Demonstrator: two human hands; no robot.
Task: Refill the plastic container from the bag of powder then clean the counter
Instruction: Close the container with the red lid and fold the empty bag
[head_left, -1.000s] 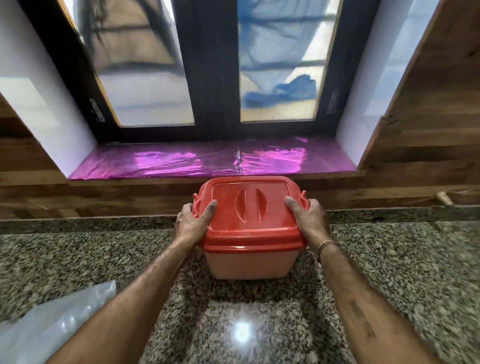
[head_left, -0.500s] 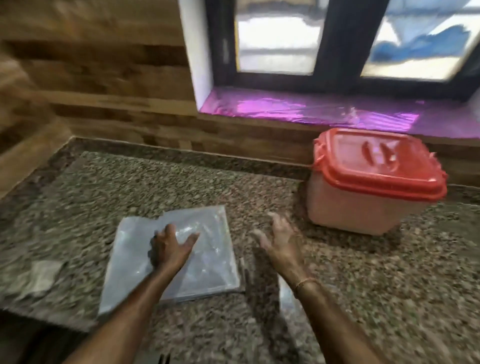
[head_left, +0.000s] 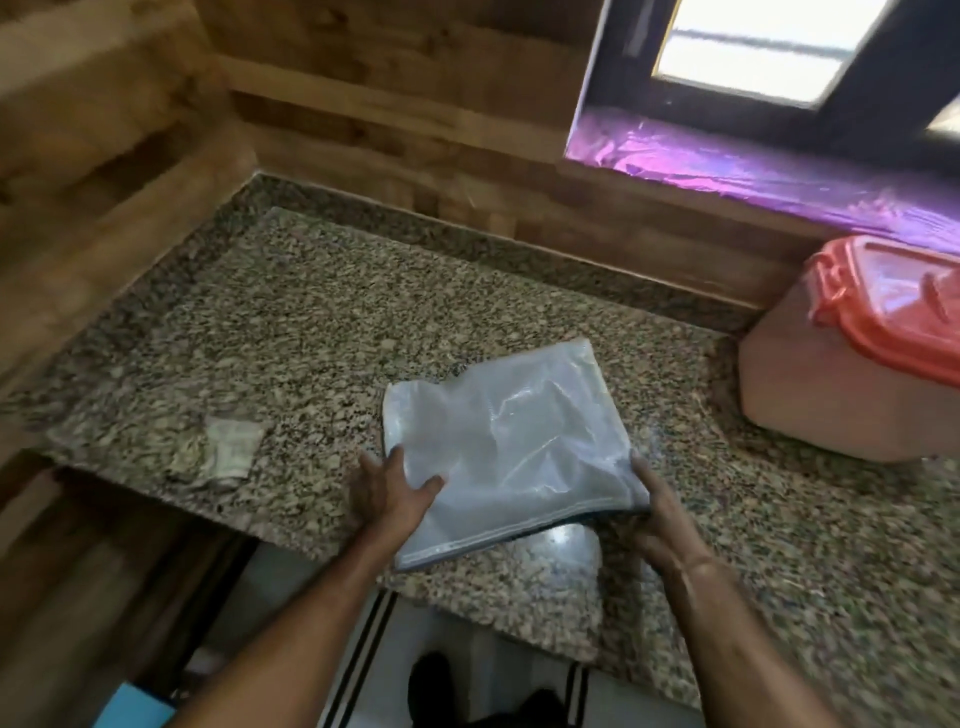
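A flat, translucent zip bag (head_left: 511, 441) lies on the speckled granite counter (head_left: 311, 338) near its front edge. My left hand (head_left: 387, 491) grips the bag's near left corner, thumb on top. At the near right corner, my right hand (head_left: 660, 512) holds the bag's edge with fingers curled under it. The plastic container (head_left: 841, 389), pale body with a red clip-on lid (head_left: 904, 306) shut on it, stands at the right against the back wall, apart from both hands.
A small crumpled scrap of clear plastic (head_left: 221, 452) lies on the counter left of the bag. Wooden walls close the back and left sides. A purple-lined window sill (head_left: 753, 171) runs above the container. The counter's front edge (head_left: 311, 540) drops to the floor.
Both hands left the container's lid and moved to the bag at the left. My view swung left and down. The right hand, open above the counter before, now holds the bag's right corner.
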